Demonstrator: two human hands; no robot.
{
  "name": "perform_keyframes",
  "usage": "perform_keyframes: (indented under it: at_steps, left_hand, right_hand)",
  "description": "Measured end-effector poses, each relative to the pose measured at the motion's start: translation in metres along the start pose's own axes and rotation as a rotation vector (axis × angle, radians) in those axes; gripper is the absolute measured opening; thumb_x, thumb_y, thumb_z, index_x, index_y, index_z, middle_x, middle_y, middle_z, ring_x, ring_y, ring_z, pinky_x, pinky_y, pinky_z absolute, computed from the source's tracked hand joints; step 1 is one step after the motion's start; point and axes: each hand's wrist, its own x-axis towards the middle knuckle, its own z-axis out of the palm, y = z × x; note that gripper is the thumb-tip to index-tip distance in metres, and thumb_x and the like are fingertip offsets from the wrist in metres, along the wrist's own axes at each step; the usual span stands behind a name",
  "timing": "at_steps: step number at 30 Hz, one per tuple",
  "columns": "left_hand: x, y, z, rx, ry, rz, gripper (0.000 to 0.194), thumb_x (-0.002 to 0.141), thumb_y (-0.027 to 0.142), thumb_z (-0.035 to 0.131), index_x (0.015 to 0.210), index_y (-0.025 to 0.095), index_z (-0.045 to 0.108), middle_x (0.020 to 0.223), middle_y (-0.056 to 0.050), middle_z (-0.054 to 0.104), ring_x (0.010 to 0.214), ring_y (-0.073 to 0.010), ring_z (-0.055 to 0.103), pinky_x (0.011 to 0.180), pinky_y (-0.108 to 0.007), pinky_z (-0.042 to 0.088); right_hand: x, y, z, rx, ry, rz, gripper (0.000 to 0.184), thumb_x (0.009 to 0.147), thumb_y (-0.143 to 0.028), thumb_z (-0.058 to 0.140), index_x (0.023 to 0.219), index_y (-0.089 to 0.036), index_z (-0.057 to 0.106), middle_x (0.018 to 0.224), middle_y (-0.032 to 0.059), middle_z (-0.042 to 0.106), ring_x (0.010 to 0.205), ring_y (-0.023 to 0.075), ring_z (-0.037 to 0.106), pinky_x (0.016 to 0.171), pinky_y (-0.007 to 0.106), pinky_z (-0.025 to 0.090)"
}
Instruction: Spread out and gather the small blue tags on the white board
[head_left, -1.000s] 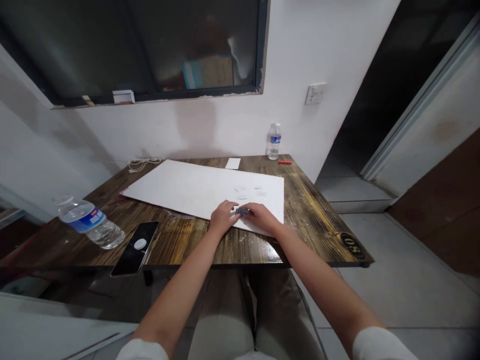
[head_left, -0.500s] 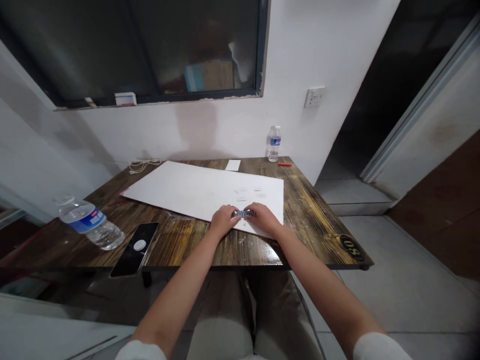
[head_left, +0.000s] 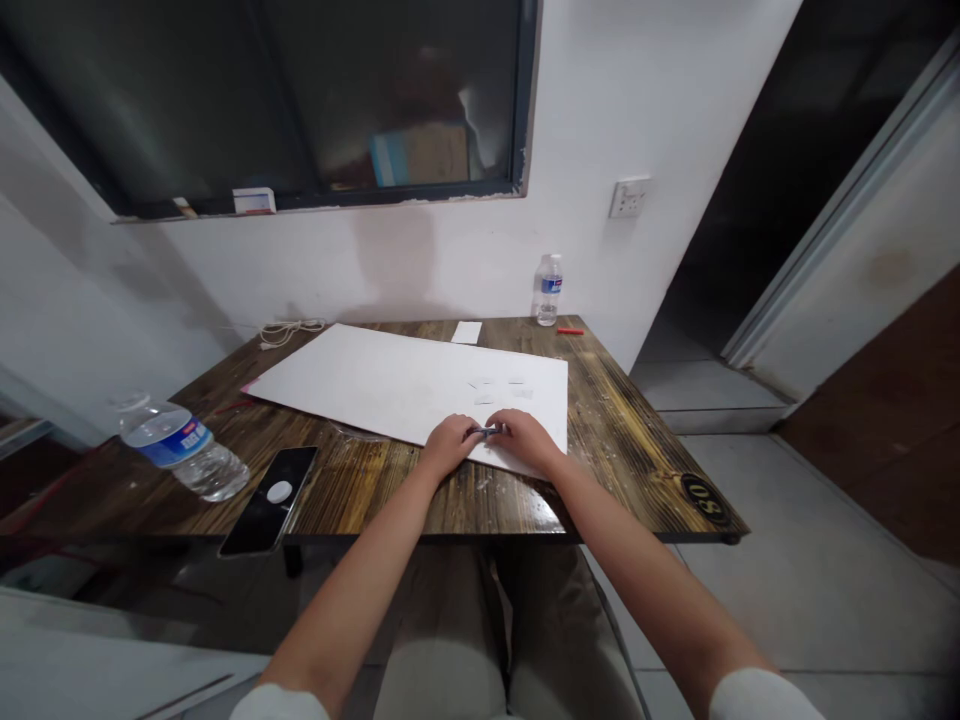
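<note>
Being pinched by the left hand point(head_left: 452, 445) and right hand point(head_left: 529, 443), a small grey-blue object point(head_left: 486, 431) is held over a white board point(head_left: 390, 385).

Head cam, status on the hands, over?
Left hand, right hand pinching small bluish strip. White board beneath. Black phone left, apart from hands.

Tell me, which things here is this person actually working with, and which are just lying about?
Working with:
left hand
right hand
small blue-grey object between them
white board
paper scraps on it

Lying about:
fallen water bottle
upright water bottle
phone
red stick
white card
white cable
</note>
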Motion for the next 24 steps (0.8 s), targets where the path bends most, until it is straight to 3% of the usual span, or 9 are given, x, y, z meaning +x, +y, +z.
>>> perform_keyframes:
  at_steps: [4,12,24]
  left_hand:
    - [0.0007,0.0028,-0.002,0.037,0.036,-0.05,0.014,0.088,0.026,0.056,0.082,0.019,0.065,0.081,-0.005,0.065,0.082,-0.0204,0.058,0.073,-0.032,0.045]
    - [0.0001,0.0017,-0.0014,-0.023,0.007,0.011,0.012,0.086,0.022,0.058,0.093,0.019,0.067,0.089,-0.005,0.067,0.087,-0.0203,0.059,0.08,-0.033,0.046]
    - [0.0005,0.0006,-0.0029,-0.029,0.022,-0.031,0.01,0.084,0.027,0.061,0.081,0.019,0.066,0.079,-0.003,0.063,0.078,-0.0184,0.057,0.071,-0.03,0.044]
  right_hand:
    - [-0.0007,0.001,-0.0013,-0.027,0.018,0.1,0.014,0.081,-0.027,0.07,0.093,-0.02,0.071,0.077,0.0024,0.067,0.07,0.0157,0.056,0.064,0.025,0.037]
    - [0.0001,0.0019,0.0018,0.033,-0.016,0.01,0.013,0.084,-0.022,0.065,0.094,-0.021,0.073,0.082,0.0027,0.071,0.074,0.0157,0.06,0.067,0.025,0.04]
    - [0.0033,-0.0003,0.0018,0.182,0.004,0.096,0.008,0.083,-0.02,0.065,0.086,-0.018,0.072,0.081,0.0031,0.072,0.074,0.0152,0.061,0.068,0.025,0.042]
